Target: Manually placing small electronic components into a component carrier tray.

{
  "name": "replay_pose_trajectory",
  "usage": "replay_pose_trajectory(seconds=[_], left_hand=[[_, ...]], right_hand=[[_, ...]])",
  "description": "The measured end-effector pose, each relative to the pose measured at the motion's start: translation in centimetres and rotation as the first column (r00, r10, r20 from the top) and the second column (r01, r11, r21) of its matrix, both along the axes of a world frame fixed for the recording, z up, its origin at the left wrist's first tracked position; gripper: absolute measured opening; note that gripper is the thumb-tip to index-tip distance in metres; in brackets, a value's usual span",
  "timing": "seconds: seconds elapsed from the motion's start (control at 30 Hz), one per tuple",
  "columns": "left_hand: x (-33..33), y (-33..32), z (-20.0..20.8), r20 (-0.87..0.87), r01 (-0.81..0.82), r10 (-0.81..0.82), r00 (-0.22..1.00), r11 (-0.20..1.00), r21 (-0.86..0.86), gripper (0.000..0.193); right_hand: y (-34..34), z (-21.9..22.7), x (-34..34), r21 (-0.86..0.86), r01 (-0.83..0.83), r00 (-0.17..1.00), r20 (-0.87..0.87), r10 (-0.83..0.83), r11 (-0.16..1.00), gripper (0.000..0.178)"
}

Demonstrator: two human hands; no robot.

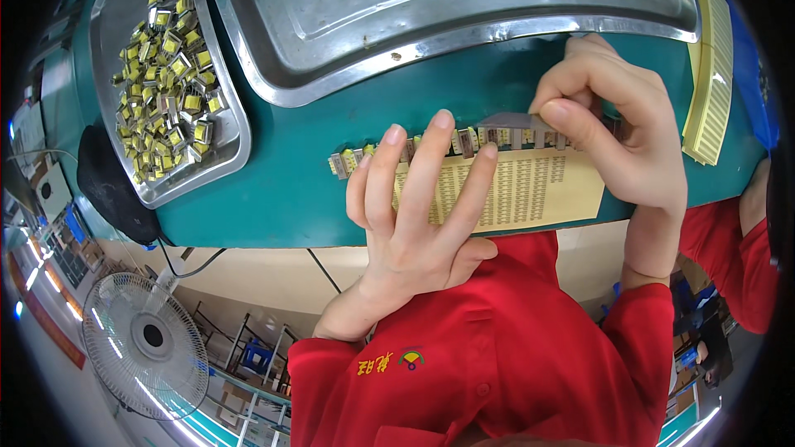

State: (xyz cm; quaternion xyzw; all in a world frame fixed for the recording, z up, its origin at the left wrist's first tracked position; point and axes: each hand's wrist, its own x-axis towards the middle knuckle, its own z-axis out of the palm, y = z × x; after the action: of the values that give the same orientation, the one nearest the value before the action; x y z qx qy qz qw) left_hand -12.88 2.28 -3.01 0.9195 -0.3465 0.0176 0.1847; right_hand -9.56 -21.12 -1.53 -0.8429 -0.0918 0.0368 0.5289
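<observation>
A row of small yellow-and-metal transformers [465, 142] lies along the green table in front of me. Below it, a yellow sheet of small printed labels [571, 199] reaches toward the table's near edge. My left hand [418, 215] is open, its fingers spread over the row and the sheet, fingertips on the transformers. At the row's right part, my right hand [617, 112] pinches a thin grey strip [507, 121] between thumb and forefinger. This strip lies along the top of the transformers. The right hand's other fingers are curled and partly hidden.
At the far left, a metal tray [234, 136] holds a heap of similar transformers. A larger metal tray [348, 58] spans the far side, with a few pieces at its back. Yellow label sheets [710, 74] lie at right, beside another person's red sleeve [729, 257]. A fan [149, 339] stands left.
</observation>
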Motion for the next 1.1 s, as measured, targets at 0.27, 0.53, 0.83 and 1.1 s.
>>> replay_pose_trajectory(seconds=[0.27, 0.53, 0.83, 1.1], left_hand=[[0.9, -1.4, -0.4, 0.02, -0.084, 0.088, 0.996, 0.981, -0.172, 0.031], [2.2, -2.3, -0.3, 0.012, -0.041, 0.045, 0.999, 0.974, -0.224, 0.04], [2.0, -3.0, -1.0, 0.144, -0.045, 0.077, 0.987, 0.976, -0.215, 0.018], [2.1, -2.5, -0.8, 0.119, -0.001, 0.025, 0.993, 0.981, -0.193, 0.031]], right_hand=[[-1.9, 0.9, -0.7, -0.166, 0.008, 1.0, -0.011, -0.01, 0.986, 0.004], [-1.7, 0.4, -0.6, -0.168, -0.036, 0.999, -0.009, 0.035, 0.985, 0.005], [-1.5, 0.1, -0.7, -0.14, -0.055, 0.998, 0.016, 0.057, 0.989, 0.006], [-1.4, 0.3, -1.0, -0.072, -0.051, 0.998, -0.049, 0.048, 0.996, 0.005]])
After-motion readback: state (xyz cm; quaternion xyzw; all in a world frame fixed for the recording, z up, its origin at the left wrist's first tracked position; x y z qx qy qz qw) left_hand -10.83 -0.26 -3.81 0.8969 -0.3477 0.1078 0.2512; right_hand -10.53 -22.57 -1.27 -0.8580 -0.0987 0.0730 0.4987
